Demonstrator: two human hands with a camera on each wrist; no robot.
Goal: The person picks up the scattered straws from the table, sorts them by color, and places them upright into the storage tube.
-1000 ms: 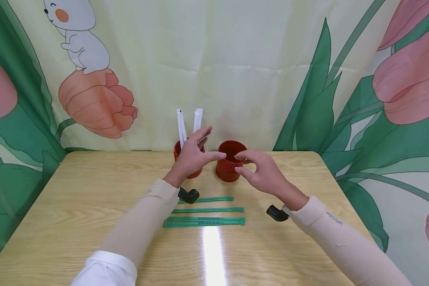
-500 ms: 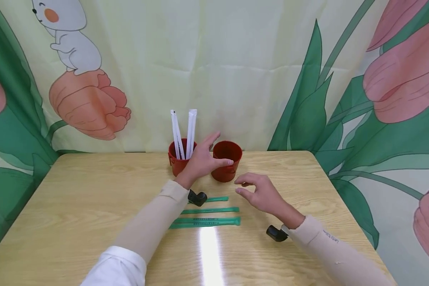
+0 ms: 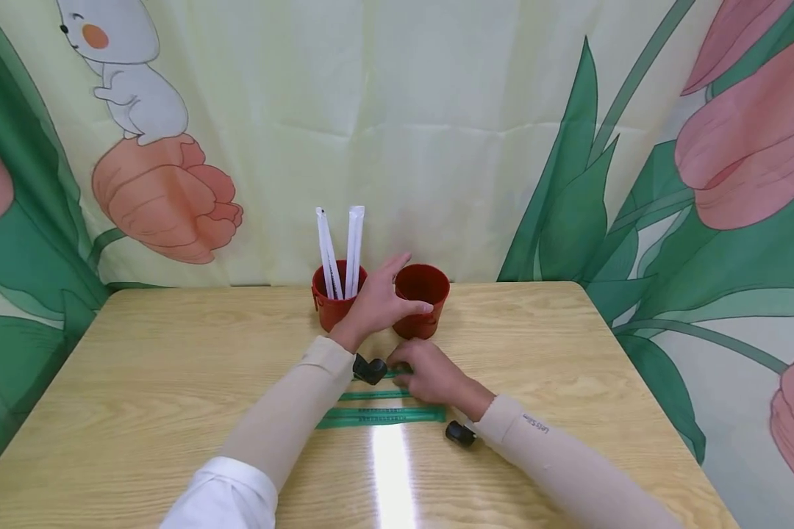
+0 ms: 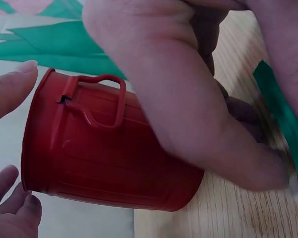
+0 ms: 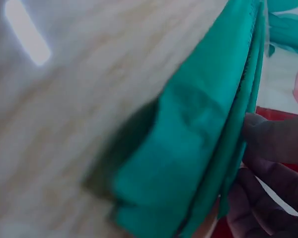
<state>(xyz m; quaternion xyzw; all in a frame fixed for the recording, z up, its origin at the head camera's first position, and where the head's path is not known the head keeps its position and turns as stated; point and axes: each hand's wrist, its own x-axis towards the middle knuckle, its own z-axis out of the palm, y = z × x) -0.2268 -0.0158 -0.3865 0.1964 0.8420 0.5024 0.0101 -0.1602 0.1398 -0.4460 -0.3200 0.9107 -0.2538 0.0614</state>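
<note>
My left hand reaches between two red buckets, its thumb stretched across the near side of the right bucket. In the left wrist view its fingers touch that bucket's rim, while the thumb stands off it. My right hand is low over the table at the farthest of several green wrapped straws. Its thumb and fingers spread to either side of this straw, with a gap visible in the left wrist view. In the right wrist view the green wrappers overlap in front of the thumb.
White wrapped straws stand in the left red bucket. A patterned curtain hangs behind the wooden table. A bright light reflection lies on the table below the straws.
My right hand has left the right bucket's rim and come down and leftward to the green straws. My left hand has shifted right, from beside the left bucket to the right one.
</note>
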